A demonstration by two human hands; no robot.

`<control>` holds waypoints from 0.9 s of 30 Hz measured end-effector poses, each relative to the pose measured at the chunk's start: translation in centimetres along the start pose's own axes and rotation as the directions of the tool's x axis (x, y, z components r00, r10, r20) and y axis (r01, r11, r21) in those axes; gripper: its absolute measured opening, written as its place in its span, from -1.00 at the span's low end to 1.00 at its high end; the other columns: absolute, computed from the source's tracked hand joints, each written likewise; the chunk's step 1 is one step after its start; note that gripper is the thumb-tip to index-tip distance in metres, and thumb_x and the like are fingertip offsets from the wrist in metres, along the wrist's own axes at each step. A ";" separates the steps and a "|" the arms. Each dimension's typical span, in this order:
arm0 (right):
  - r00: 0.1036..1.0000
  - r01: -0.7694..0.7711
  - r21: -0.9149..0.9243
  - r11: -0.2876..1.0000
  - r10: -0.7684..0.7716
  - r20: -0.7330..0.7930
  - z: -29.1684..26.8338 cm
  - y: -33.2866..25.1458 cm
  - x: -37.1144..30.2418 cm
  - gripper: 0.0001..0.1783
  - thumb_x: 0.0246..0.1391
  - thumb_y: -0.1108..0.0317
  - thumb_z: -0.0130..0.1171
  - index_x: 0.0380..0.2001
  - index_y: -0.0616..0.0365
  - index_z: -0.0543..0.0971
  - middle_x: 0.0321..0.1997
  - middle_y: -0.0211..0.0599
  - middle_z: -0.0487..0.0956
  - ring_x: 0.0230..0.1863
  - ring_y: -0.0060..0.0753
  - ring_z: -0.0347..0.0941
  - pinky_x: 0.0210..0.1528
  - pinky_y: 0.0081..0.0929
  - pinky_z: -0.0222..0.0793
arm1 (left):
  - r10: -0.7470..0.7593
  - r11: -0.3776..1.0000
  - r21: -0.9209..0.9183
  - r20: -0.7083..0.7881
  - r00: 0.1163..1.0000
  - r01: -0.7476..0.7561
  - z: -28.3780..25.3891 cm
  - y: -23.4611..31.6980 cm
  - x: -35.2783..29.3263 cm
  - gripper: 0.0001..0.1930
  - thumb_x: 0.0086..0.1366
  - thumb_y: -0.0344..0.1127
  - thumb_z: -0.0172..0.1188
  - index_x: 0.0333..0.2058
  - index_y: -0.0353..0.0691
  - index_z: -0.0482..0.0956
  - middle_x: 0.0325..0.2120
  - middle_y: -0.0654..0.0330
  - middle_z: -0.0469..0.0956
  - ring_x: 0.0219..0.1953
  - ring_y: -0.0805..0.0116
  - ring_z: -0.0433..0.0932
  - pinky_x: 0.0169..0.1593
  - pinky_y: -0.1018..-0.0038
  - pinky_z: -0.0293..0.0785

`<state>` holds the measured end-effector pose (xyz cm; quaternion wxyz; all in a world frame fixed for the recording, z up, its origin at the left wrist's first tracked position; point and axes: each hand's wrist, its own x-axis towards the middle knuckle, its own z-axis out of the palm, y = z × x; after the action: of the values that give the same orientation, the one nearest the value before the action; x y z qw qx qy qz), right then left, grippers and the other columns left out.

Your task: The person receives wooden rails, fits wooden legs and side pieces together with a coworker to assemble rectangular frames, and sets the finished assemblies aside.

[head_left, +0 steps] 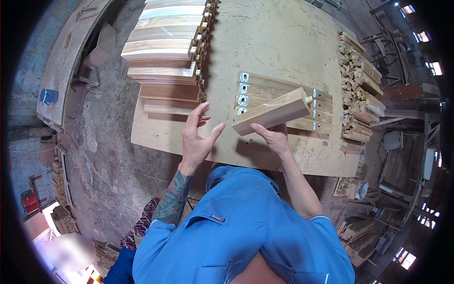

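Observation:
My right hand (273,137) grips a squared wooden leg (269,112) from below, thumb along its near side. A short round peg juts from the leg's far right end, and the leg tilts up over the table. My left hand (197,139) is held apart from it, empty, fingers and thumb spread. Beneath the leg, several flat wooden slats (265,80) lie side by side, with holes near their ends and white smears round them. Part of these slats is hidden by the leg. Left of them, wooden boards (163,33) with pegged ends are stacked in rows.
The pale worktable (274,28) has its front edge right before me. Small wooden pieces (359,85) are piled along its right side. A second bench (66,57) with a blue cup (49,96) stands far left. Behind my left arm, part of another person (124,260) shows.

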<state>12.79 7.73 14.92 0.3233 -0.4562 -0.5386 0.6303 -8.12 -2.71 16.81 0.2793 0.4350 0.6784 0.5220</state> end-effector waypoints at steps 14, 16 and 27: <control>0.879 0.441 -0.625 0.644 -0.451 0.155 -2.6 -1.4 1.5 -0.17 -0.09 0.42 0.34 0.30 0.07 0.26 0.34 -0.12 0.30 0.20 -0.16 0.36 0.23 -0.28 0.30 | -0.104 0.623 -0.480 0.732 0.673 0.618 4.5 0.1 -0.4 -0.11 0.17 -0.16 0.34 0.36 -0.27 0.02 0.03 0.22 0.42 0.00 0.49 0.40 0.01 0.54 0.41; 0.938 0.295 -0.547 0.783 -0.346 0.009 -3.2 -1.9 0.7 -0.10 -0.10 0.40 0.33 0.34 0.08 0.19 0.33 -0.12 0.31 0.21 -0.17 0.36 0.24 -0.28 0.30 | -0.063 0.714 -0.514 0.629 0.775 0.476 4.9 -0.1 -0.8 -0.06 0.11 -0.21 0.40 0.36 -0.24 0.02 0.01 0.19 0.43 -0.01 0.42 0.41 0.02 0.49 0.40; 0.893 -0.450 0.536 0.714 0.344 0.291 -4.4 -0.6 3.2 -0.35 -0.09 0.29 0.47 0.08 0.22 0.45 0.11 -0.15 0.50 0.14 -0.28 0.38 0.17 -0.34 0.38 | 0.142 0.969 0.165 0.234 0.962 -0.183 5.2 -5.4 1.1 -0.13 -0.05 -0.20 0.47 0.26 -0.11 0.25 0.07 -0.02 0.35 0.06 -0.02 0.39 0.15 0.20 0.35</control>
<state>15.57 12.39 14.76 0.2584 -0.3822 -0.2300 0.8569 -5.91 0.24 10.16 0.2670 0.5687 0.6507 0.4265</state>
